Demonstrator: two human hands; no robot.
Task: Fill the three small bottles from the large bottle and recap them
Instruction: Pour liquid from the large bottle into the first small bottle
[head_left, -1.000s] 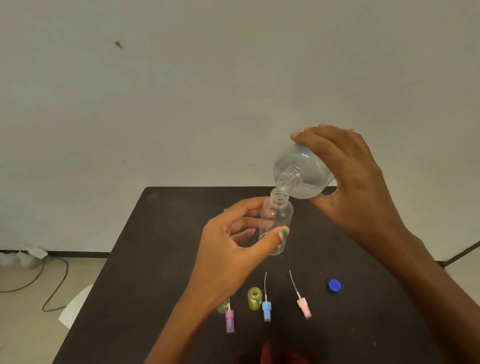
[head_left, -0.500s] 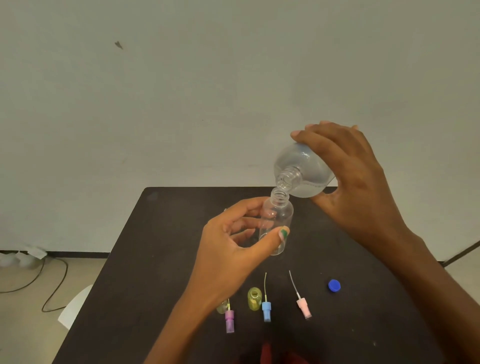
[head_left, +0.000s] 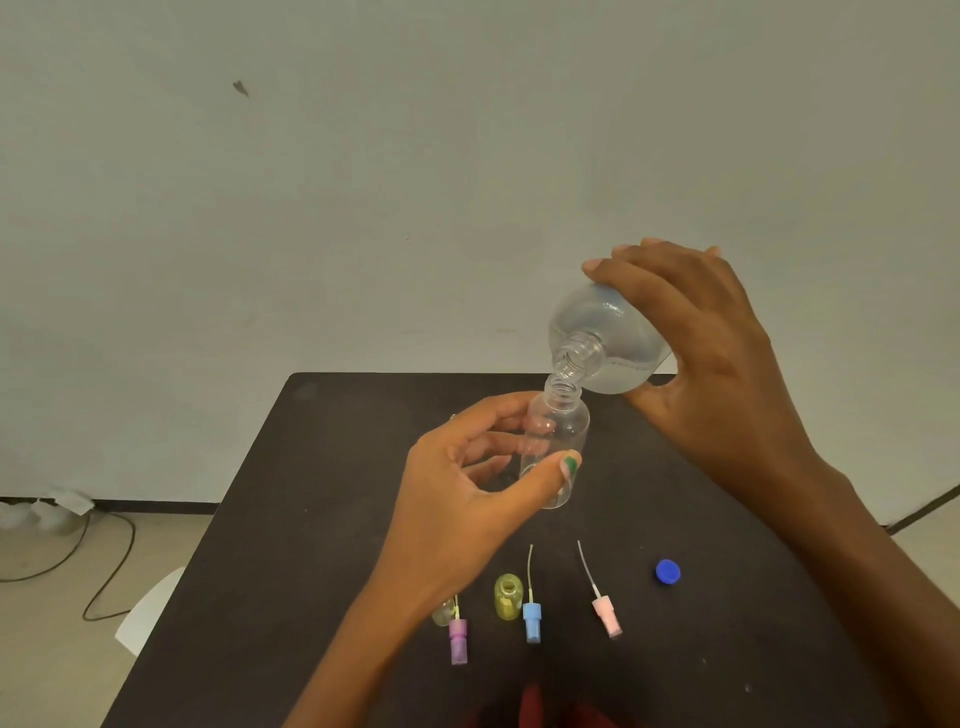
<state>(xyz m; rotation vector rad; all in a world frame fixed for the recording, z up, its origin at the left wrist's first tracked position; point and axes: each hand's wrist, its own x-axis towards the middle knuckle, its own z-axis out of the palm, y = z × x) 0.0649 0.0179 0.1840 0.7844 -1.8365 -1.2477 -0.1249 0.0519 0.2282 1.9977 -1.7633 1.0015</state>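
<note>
the left hand (head_left: 467, 499) is curled round a clear small bottle (head_left: 558, 441), thumb on its near side and fingers behind it, holding it above the black table (head_left: 311, 519) with its open neck pointing up toward 1 o'clock. the right hand (head_left: 717, 374) grips the large bottle (head_left: 608, 343) from above, fingers spread over its rounded body and thumb underneath at 5 o'clock. the large bottle is tipped steeply so its threaded mouth points down toward 7 o'clock, right at the small bottle's mouth; whether the two rims touch cannot be told. clear liquid pools in the lower side of the large bottle. how much liquid the small bottle holds cannot be told.

on the table, at 6 o'clock from the held bottle, a yellow small bottle (head_left: 508, 596) stands uncapped. at its 9 o'clock, partly hidden by the left wrist, sits another small bottle (head_left: 444, 613), pale and hard to make out. three spray caps with thin dip tubes lie flat: a purple cap (head_left: 458, 640) just beside the hidden bottle, a blue spray cap (head_left: 532, 621) just beside the yellow one at its 3 o'clock, and a pink cap (head_left: 607, 616) further toward 3 o'clock. a round blue lid (head_left: 668, 571) lies apart at 2 o'clock from the pink cap.

beyond the table's left edge, a dark cable (head_left: 104, 561) loops over the floor at 9 o'clock.
</note>
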